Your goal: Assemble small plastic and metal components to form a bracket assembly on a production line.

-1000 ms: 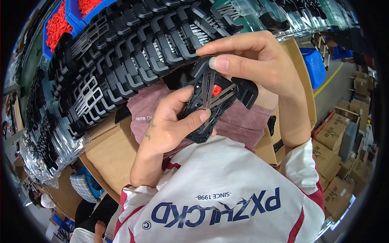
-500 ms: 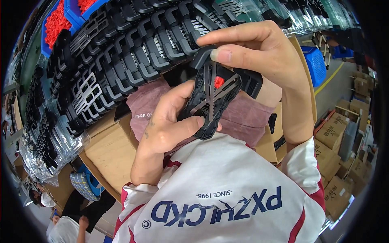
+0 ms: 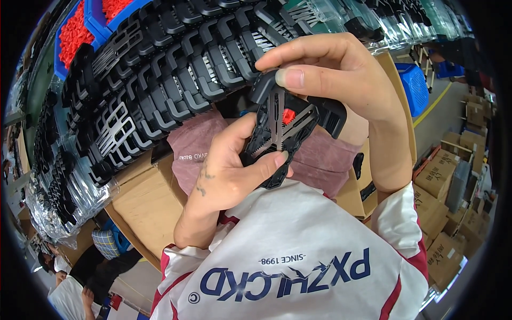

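Observation:
In front of my chest I hold a black plastic housing [image 3: 273, 175] fitted with crossing slotted metal strips [image 3: 276, 125], some edges toothed. A small red part [image 3: 288, 116] sits among the strips. My left hand [image 3: 224, 173] is wrapped round the housing's left and lower side, thumb pressed across its lower end. With thumb and forefinger my right hand [image 3: 341, 80] pinches a black angled piece [image 3: 264, 88] at the housing's upper end. My other right-hand fingers are mostly hidden. Whether the angled piece is joined to the housing, I cannot tell.
Rows of similar black angled parts [image 3: 186, 74] lie ahead and to the left, with metal pieces [image 3: 117, 128] on them. Blue bins [image 3: 98, 24] hold red parts. An open cardboard box [image 3: 141, 200] stands at left; a blue basket [image 3: 413, 88] is at right. Another person [image 3: 74, 293] is lower left.
Both hands and the housing have shifted slightly towards me. My left thumb has slid right across the housing's lower end. My right hand keeps its pinch on the angled piece.

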The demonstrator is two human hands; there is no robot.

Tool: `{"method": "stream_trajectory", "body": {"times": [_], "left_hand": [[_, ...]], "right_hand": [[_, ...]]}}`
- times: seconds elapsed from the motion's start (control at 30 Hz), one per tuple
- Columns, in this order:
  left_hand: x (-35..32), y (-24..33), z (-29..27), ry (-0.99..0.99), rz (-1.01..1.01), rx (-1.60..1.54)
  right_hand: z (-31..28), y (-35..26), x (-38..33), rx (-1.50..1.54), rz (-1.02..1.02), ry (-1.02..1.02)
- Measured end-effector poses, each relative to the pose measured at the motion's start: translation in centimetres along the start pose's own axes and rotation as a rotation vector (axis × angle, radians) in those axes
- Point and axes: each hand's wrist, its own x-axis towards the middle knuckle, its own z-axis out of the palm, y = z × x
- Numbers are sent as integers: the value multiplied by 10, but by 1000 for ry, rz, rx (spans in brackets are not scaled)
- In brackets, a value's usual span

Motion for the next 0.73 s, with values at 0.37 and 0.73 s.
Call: {"method": "stream_trajectory", "body": {"times": [0.37,0.73], "left_hand": [[-1,3,2,36,-7,0],[-3,6,-2,-8,-72,2]], "right_hand": [[4,-3,1,59,48,13],[4,-9,0,56,89,-18]]}}
